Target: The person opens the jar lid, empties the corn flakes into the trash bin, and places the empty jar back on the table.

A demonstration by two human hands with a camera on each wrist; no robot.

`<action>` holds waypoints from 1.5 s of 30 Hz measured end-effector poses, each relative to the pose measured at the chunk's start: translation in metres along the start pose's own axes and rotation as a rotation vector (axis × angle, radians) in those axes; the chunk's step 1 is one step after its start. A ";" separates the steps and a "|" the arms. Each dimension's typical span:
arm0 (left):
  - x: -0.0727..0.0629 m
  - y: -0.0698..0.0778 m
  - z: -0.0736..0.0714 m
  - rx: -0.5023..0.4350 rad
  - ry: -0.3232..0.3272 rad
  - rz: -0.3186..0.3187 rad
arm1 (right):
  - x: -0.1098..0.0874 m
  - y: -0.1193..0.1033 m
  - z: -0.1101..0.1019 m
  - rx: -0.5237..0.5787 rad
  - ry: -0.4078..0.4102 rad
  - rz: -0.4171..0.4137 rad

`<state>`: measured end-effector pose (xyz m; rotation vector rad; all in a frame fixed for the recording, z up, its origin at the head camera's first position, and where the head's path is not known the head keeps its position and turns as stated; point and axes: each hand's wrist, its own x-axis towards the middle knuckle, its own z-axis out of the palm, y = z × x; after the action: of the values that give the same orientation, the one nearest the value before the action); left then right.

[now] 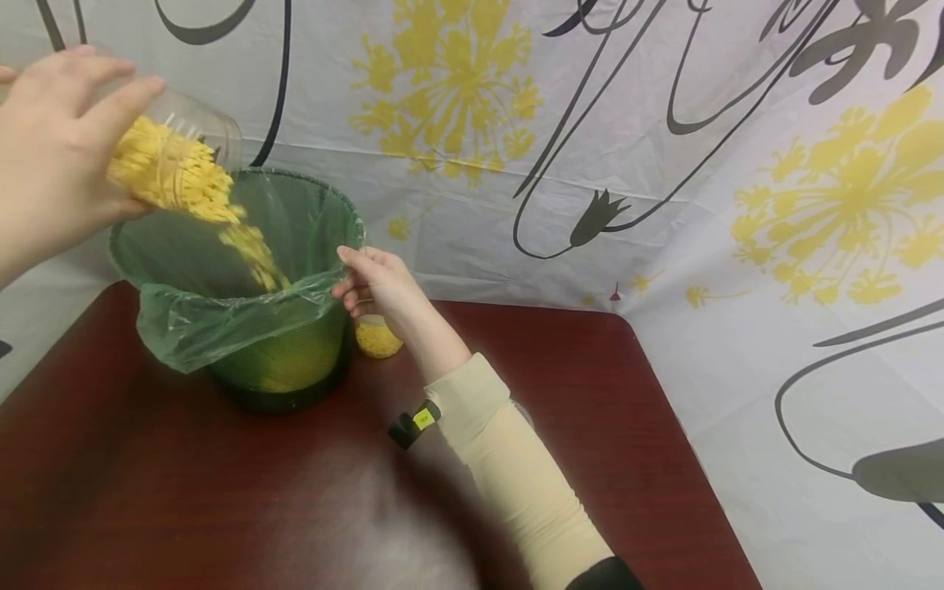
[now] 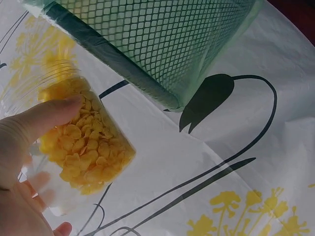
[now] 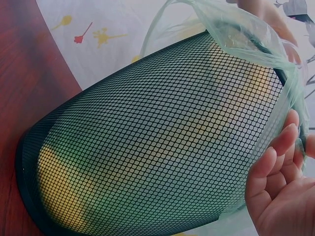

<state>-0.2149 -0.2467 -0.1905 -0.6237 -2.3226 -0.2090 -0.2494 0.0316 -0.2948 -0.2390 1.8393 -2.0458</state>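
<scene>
A clear jar [image 1: 224, 135] of yellow flakes [image 1: 180, 172] is gripped in my left hand [image 1: 62, 152]. Tipped mouth-down to the right, it spills a stream of flakes into a dark mesh waste bin [image 1: 283, 401]. Lining the bin is a thin green plastic bag [image 1: 199, 328], its edge folded over the rim. My right hand [image 1: 387, 287] pinches the bag at the rim's right side. In the right wrist view, yellow shows through the mesh [image 3: 147, 132] at the bottom. The left wrist view shows the thumb pressed along the jar, with many flakes [image 2: 93, 147] still inside.
A small clear container [image 1: 378, 338] of yellow bits stands on the table just right of the bin. The dark red table [image 1: 605, 393] meets a white patterned cloth [image 1: 627, 164] behind and to the right. A black strap with a yellow tag [image 1: 424, 418] hangs at my right sleeve.
</scene>
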 end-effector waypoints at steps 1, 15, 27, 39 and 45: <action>0.000 0.001 0.000 0.002 -0.009 -0.002 | 0.000 0.000 0.000 0.002 -0.001 0.000; -0.006 0.009 0.000 0.076 -0.103 -0.034 | 0.001 0.000 0.000 0.012 0.009 -0.002; -0.010 0.008 0.002 0.121 -0.134 -0.019 | 0.001 0.001 0.000 0.019 0.001 0.001; -0.009 0.010 0.000 0.144 -0.138 -0.019 | 0.001 0.001 -0.001 0.024 -0.020 -0.003; -0.008 0.010 -0.001 0.130 -0.103 0.013 | 0.002 0.002 -0.001 0.022 -0.017 -0.008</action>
<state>-0.2043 -0.2418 -0.1956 -0.5973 -2.4076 -0.0199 -0.2509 0.0317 -0.2967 -0.2575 1.8076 -2.0617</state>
